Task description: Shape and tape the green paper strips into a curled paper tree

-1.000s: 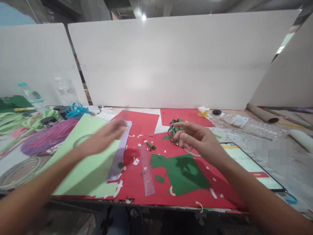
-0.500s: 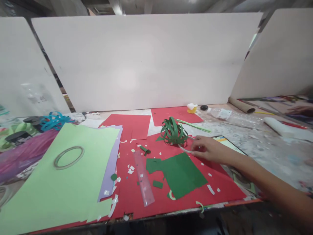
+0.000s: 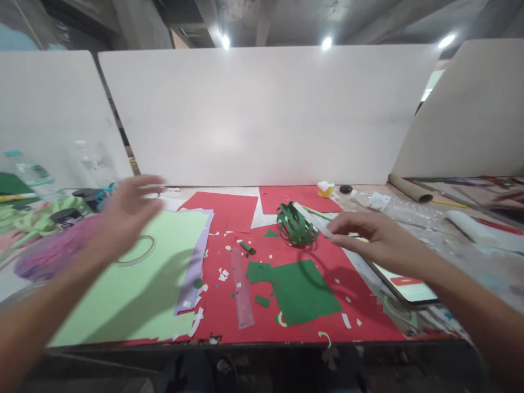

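Note:
My right hand [image 3: 360, 234] pinches the edge of a white ring [image 3: 313, 219], tilted up beside a ball of curled green paper strips [image 3: 295, 225]. That ball rests on the red paper [image 3: 327, 251]. Raised over the left side, my left hand [image 3: 133, 210] is blurred, its fingers apart and nothing seen in them. Beneath it, a thin ring [image 3: 143, 250] lies on light green paper [image 3: 164, 284]. Between the hands are a pink transparent ruler [image 3: 242, 289], a dark green sheet [image 3: 307, 292] and small paper scraps.
A phone [image 3: 409, 281] lies beneath my right wrist. Behind are a yellow pot [image 3: 325, 189], a plastic bottle [image 3: 388, 204] and a cardboard tube [image 3: 410, 189]. White panels [image 3: 262, 114] stand at the back. Another person's hand [image 3: 510, 196] shows at the far right.
My left hand has come into view over the left side. The white ring in my right hand has been raised from lying flat to a tilt. The camera view has tipped upward.

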### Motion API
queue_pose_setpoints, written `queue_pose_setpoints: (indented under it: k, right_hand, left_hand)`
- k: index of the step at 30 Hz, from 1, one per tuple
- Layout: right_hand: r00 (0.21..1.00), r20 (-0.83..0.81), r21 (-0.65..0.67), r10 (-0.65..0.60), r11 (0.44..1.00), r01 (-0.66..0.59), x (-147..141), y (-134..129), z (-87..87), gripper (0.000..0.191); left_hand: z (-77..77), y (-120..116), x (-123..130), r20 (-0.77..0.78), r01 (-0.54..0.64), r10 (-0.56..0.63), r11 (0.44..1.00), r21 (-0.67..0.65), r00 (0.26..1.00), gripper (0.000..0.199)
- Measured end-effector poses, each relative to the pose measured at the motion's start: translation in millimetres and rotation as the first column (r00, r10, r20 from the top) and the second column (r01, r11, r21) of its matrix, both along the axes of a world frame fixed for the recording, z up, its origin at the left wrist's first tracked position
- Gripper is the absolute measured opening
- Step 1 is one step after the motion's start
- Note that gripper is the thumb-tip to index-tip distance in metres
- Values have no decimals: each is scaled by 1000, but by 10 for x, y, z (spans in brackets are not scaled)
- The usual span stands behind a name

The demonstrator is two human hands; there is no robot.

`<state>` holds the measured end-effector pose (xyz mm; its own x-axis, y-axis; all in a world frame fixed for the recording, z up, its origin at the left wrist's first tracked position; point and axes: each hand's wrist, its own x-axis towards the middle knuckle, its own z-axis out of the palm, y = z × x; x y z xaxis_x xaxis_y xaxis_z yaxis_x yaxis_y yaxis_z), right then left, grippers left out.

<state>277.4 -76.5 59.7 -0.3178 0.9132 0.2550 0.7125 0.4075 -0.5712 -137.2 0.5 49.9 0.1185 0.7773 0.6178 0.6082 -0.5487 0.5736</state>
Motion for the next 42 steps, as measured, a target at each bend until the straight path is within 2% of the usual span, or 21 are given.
queue_pose_setpoints:
  k: [1, 2, 3, 4, 6, 8, 12, 15, 17, 19, 22, 25, 30, 38, 42]
  right_hand:
    - [997, -63, 47, 47, 998, -44, -167, 45, -20, 21]
    - [987, -128, 104, 99, 991, -86, -337, 94, -51, 20]
    - [972, -186, 153, 140, 982, -112, -497, 146, -90, 18]
    - [957, -223, 203, 184, 969, -139, -641, 196, -135, 15]
    - [935, -237, 260, 264, 944, -201, -852, 287, -234, 8]
    - [918, -222, 246, 328, 930, -272, -953, 351, -322, 6]
    - [911, -235, 103, 338, 941, -322, -905, 363, -363, 7]
    - [933, -275, 15, 234, 971, -239, -799, 315, -282, 17]
    - [938, -312, 1, 151, 987, -159, -760, 295, -238, 20]
    - [937, -331, -38, 111, 991, -130, -761, 295, -238, 22]
    - [944, -315, -146, 103, 977, -155, -797, 314, -307, 20]
    - [951, -288, -203, 113, 963, -176, -817, 329, -370, 18]
    - [932, -339, -279, 125, 933, -226, -805, 332, -384, 20]
    - [929, -355, -303, 103, 928, -218, -827, 334, -373, 13]
    - [959, -271, -175, 80, 976, -131, -837, 298, -373, 12]
  left_hand:
    - [31, -103, 243, 59, 141, -137, 987, -74, 989, 52]
    - [42, -179, 514, 133, 291, -273, 945, -146, 953, 62]
    - [34, -226, 785, 203, 420, -380, 881, -217, 902, 69]
    - [10, -243, 1033, 256, 498, -439, 832, -246, 861, 71]
    - [-59, -222, 1389, 383, 597, -499, 776, -201, 778, 65]
    - [-127, -183, 1530, 423, 606, -508, 784, -134, 750, 53]
    - [-199, -185, 1434, 292, 495, -437, 852, -168, 851, 52]
    - [-228, -216, 1344, 90, 320, -309, 937, -142, 947, 54]
    - [-262, -226, 1329, -72, 245, -249, 968, -61, 966, 56]
    - [-308, -234, 1337, -198, 230, -222, 973, 18, 955, 54]
    - [-379, -251, 1354, -307, 231, -198, 970, 76, 931, 49]
    - [-422, -272, 1360, -371, 228, -182, 970, 82, 910, 48]
    - [-427, -303, 1354, -414, 210, -149, 972, 105, 898, 47]
    - [-441, -307, 1345, -460, 182, -50, 951, 248, 887, 43]
    - [-455, -306, 1345, -462, 165, -38, 957, 238, 886, 45]
